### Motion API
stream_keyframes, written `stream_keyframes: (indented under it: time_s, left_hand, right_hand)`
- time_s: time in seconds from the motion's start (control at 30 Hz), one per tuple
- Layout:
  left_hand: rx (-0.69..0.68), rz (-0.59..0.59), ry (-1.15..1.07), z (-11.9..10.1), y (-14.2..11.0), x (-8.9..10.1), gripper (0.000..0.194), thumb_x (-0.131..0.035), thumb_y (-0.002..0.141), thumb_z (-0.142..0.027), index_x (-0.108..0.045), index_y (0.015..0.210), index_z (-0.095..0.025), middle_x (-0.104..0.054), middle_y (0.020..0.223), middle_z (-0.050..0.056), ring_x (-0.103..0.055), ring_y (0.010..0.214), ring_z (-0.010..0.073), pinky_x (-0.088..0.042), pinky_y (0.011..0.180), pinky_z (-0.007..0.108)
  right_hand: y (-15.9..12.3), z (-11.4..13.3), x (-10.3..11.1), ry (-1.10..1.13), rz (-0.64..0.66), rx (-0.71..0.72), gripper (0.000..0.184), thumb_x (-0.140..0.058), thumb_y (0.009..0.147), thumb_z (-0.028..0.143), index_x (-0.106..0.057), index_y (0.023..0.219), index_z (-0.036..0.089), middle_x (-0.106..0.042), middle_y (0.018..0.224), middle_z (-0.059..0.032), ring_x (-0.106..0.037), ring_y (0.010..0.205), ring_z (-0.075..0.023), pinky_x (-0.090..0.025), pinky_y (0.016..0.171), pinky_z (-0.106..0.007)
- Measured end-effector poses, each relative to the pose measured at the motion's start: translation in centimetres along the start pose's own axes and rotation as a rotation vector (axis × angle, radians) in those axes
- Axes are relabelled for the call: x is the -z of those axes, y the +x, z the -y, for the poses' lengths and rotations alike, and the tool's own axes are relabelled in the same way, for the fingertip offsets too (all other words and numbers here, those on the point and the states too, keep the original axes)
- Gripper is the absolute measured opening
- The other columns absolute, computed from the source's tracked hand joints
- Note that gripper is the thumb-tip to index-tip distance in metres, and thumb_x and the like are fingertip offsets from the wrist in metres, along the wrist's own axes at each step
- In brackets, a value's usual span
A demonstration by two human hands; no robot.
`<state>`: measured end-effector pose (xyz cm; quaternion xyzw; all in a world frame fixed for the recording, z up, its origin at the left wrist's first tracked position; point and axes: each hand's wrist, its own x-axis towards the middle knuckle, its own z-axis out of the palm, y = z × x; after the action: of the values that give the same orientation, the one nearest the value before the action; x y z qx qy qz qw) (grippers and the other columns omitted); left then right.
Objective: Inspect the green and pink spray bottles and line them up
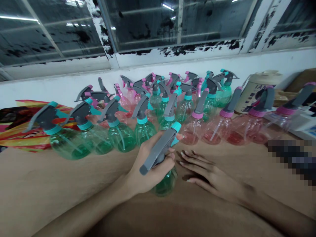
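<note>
My left hand is wrapped round the neck of a green spray bottle at the near middle of the table. Its grey spray head with a turquoise nozzle sticks up above my fingers, tilted toward the upper right. Just right of it, my right hand lies palm down with fingers stretched out and holds nothing. Beyond my hands stands a front row of spray bottles: green ones with turquoise collars on the left, pink ones with pink collars on the right.
More green and pink spray bottles crowd behind, toward the white wall. A red and yellow plastic bag lies at the left. A cream jug stands at the back right, with a dark blurred object at the right edge.
</note>
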<state>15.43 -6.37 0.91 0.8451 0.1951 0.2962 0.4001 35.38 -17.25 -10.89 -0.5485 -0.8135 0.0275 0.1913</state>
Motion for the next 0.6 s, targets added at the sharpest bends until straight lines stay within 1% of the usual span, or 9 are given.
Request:
stream_keyframes:
  time_s: [0.07, 0.13, 0.17, 0.23, 0.3, 0.37, 0.47, 0.6]
  left_hand:
    - [0.014, 0.002, 0.032, -0.08, 0.10, 0.06, 0.020, -0.047, 0.075, -0.018, -0.054, 0.093, -0.024, -0.055, 0.065, -0.004, -0.055, 0.054, 0.0129, -0.048, 0.055, 0.024]
    - [0.009, -0.011, 0.087, -0.12, 0.22, 0.13, 0.010, -0.048, 0.076, -0.020, -0.054, 0.084, -0.024, -0.053, 0.061, -0.005, -0.051, 0.050, 0.0128, -0.046, 0.051, 0.025]
    - [-0.003, -0.019, 0.109, -0.14, 0.26, 0.18, 0.007, -0.048, 0.076, -0.020, -0.053, 0.080, -0.024, -0.053, 0.062, -0.005, -0.051, 0.051, 0.0131, -0.046, 0.052, 0.026]
    - [-0.039, -0.025, 0.121, -0.24, 0.32, 0.29, 0.007, -0.048, 0.077, -0.018, -0.052, 0.077, -0.024, -0.057, 0.068, -0.003, -0.055, 0.058, 0.0136, -0.048, 0.057, 0.026]
    - [-0.067, -0.015, 0.099, -0.40, 0.32, 0.40, 0.009, -0.048, 0.078, -0.016, -0.053, 0.078, -0.023, -0.059, 0.076, -0.002, -0.059, 0.067, 0.0137, -0.049, 0.064, 0.026]
    - [-0.070, 0.007, 0.083, -0.53, 0.30, 0.50, 0.009, -0.048, 0.080, -0.016, -0.055, 0.079, -0.022, -0.060, 0.079, -0.002, -0.060, 0.071, 0.0136, -0.050, 0.068, 0.025]
    - [-0.047, 0.023, 0.094, -0.44, 0.28, 0.54, 0.008, -0.049, 0.082, -0.019, -0.056, 0.080, -0.022, -0.060, 0.077, -0.001, -0.059, 0.070, 0.0141, -0.049, 0.066, 0.025]
    - [0.021, -0.006, 0.067, 0.05, 0.15, 0.25, 0.008, -0.050, 0.079, -0.022, -0.055, 0.085, -0.022, -0.059, 0.070, -0.002, -0.058, 0.061, 0.0142, -0.049, 0.059, 0.026]
  right_hand:
    - [0.01, 0.09, -0.02, 0.000, 0.009, 0.008, 0.050, -0.045, 0.092, 0.032, -0.033, 0.140, 0.025, -0.032, 0.147, -0.0016, -0.024, 0.136, -0.0210, -0.027, 0.110, -0.046]
    - [0.04, 0.15, 0.02, 0.005, 0.014, 0.015, 0.048, -0.045, 0.092, 0.032, -0.034, 0.139, 0.026, -0.033, 0.146, -0.0007, -0.024, 0.136, -0.0210, -0.026, 0.110, -0.047]
    - [0.06, 0.16, 0.05, 0.010, 0.017, 0.016, 0.048, -0.045, 0.092, 0.032, -0.035, 0.139, 0.026, -0.034, 0.146, -0.0005, -0.024, 0.136, -0.0210, -0.026, 0.110, -0.047]
    - [0.09, 0.15, 0.12, 0.022, 0.021, 0.013, 0.047, -0.045, 0.092, 0.032, -0.036, 0.138, 0.027, -0.036, 0.145, -0.0003, -0.026, 0.135, -0.0210, -0.026, 0.110, -0.047]
    - [0.13, 0.11, 0.18, 0.029, 0.035, 0.007, 0.047, -0.045, 0.092, 0.033, -0.037, 0.138, 0.027, -0.035, 0.145, 0.0001, -0.026, 0.135, -0.0209, -0.026, 0.110, -0.047]
    - [0.15, 0.10, 0.23, 0.037, 0.051, -0.006, 0.046, -0.044, 0.093, 0.035, -0.038, 0.137, 0.027, -0.035, 0.146, 0.0008, -0.026, 0.135, -0.0206, -0.025, 0.111, -0.047]
    - [0.15, 0.12, 0.32, 0.069, 0.056, -0.033, 0.045, -0.045, 0.092, 0.036, -0.040, 0.136, 0.028, -0.037, 0.144, 0.0016, -0.027, 0.135, -0.0205, -0.025, 0.111, -0.047]
    - [0.16, 0.23, 0.47, 0.095, 0.045, -0.055, 0.045, -0.047, 0.091, 0.037, -0.040, 0.136, 0.030, -0.038, 0.144, 0.0023, -0.029, 0.134, -0.0204, -0.027, 0.110, -0.047]
